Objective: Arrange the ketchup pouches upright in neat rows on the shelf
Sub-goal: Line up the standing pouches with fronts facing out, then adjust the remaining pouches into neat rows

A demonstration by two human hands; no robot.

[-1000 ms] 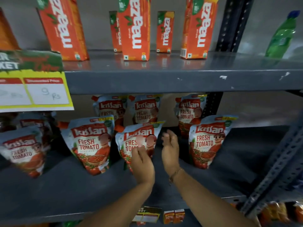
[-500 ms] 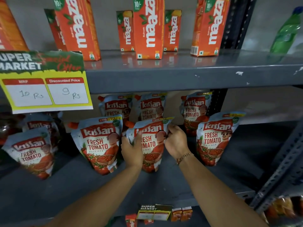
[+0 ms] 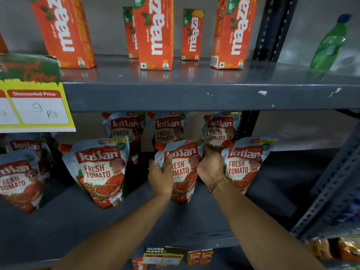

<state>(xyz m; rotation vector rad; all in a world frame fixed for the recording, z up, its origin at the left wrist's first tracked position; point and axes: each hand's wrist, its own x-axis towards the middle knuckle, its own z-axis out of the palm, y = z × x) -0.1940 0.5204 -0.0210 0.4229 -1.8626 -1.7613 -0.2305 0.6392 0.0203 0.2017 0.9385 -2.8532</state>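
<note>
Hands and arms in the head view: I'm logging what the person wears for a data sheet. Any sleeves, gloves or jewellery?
Both forearms are bare up to the bottom edge of the picture, with no sleeves in sight. The left hand and right hand wear no gloves. A thin gold-coloured chain bracelet circles the right wrist. No rings or watch can be made out.
</note>
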